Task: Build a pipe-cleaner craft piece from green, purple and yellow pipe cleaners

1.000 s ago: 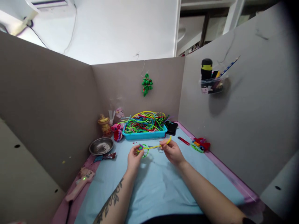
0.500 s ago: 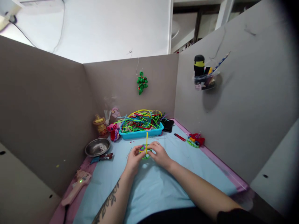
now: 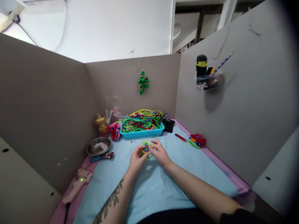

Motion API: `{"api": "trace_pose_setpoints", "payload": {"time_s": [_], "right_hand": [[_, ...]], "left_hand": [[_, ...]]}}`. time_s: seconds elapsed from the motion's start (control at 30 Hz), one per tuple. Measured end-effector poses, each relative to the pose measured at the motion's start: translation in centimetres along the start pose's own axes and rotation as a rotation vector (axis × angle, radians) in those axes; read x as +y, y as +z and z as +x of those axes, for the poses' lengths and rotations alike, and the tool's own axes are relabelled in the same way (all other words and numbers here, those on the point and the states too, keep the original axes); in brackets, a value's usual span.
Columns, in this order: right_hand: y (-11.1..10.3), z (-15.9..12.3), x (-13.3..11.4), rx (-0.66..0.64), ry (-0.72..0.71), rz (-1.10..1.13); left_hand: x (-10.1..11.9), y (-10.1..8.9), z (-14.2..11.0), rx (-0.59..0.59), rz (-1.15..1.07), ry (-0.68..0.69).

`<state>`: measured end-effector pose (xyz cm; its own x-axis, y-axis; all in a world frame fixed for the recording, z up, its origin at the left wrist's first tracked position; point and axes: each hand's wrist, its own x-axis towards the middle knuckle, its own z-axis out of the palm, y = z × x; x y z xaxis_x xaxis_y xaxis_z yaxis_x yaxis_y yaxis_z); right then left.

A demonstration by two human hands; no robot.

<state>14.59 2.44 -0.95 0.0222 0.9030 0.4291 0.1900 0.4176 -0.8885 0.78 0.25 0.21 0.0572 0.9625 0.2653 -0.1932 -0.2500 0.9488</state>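
Observation:
Between my hands, just above the blue cloth, is a small round coil of pipe cleaners (image 3: 146, 147) in yellow, green and purple. My left hand (image 3: 138, 157) pinches its left side between thumb and fingers. From the right, the fingers of my right hand (image 3: 159, 153) close on the coil's edge, partly hiding it. A green loop hangs below the coil. A thin metal-looking stick (image 3: 129, 152) lies on the cloth left of my left hand.
Beyond my hands stands a blue tray (image 3: 142, 134) heaped with colourful pipe cleaners. A steel bowl (image 3: 98, 146), foil packet (image 3: 102, 157) and pink glue gun (image 3: 78, 186) lie left. On the right are a red cutter (image 3: 180, 137) and a red-green craft piece (image 3: 196, 141). Grey panels enclose the table.
The yellow strip that stood upright between my fingers is now bent round the coil as a ring. My hands stay in nearly the same place. The view has shifted slightly.

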Motion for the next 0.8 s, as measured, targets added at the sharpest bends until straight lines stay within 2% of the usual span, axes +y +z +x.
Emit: {"api": "trace_pose_setpoints", "payload": {"time_s": [0.1,0.23,0.3,0.4,0.47,0.6,0.8], "right_hand": [[0.2,0.0,0.1,-0.024,0.128,0.212],[0.0,0.1,-0.2,0.018,0.163,0.321],[-0.2,0.4,0.0,0.045,0.153,0.349],[-0.6,0.9,0.7,0.049,0.127,0.378],[-0.7,1.1,1.0,0.042,0.104,0.368],[-0.5,0.9,0.8,0.023,0.052,0.313],[0.0,0.3,0.2,-0.056,-0.004,0.194]], "left_hand": [[-0.1,0.1,0.0,-0.02,0.04,0.044],[0.0,-0.2,0.0,-0.056,0.083,0.105],[0.1,-0.5,0.1,0.003,0.13,0.164],[0.2,-0.9,0.1,0.163,0.266,0.222],[0.1,-0.9,0.1,0.19,0.315,0.184],[-0.2,-0.7,0.1,0.092,0.22,0.05],[-0.4,-0.8,0.2,0.091,0.192,0.047]]}}
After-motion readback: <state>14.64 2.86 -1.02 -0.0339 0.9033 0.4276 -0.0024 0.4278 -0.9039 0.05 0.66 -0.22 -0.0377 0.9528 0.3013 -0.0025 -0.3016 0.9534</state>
